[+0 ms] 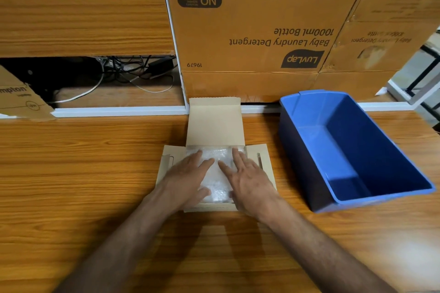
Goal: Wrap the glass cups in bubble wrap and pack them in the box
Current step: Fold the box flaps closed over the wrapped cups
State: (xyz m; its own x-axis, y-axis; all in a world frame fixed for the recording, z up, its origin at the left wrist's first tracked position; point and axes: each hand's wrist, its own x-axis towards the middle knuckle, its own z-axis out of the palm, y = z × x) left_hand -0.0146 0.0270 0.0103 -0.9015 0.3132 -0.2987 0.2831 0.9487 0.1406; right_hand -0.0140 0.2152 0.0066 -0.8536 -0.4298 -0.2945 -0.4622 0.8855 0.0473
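A small tan cardboard box (214, 123) lies open on the wooden table, its lid standing up at the back and side flaps spread out. Bubble wrap (217, 181) fills the inside of the box; the glass cups cannot be made out under it. My left hand (188, 177) presses flat on the left part of the bubble wrap with straight fingers. My right hand (247, 178) presses flat on the right part, fingers straight and pointing away from me.
An empty blue plastic bin (309, 150) stands just right of the box. A large brown detergent carton (257, 31) stands behind, against the table's back edge. Cables (133, 74) lie in a gap at the back left, beside a cardboard scrap (19, 100).
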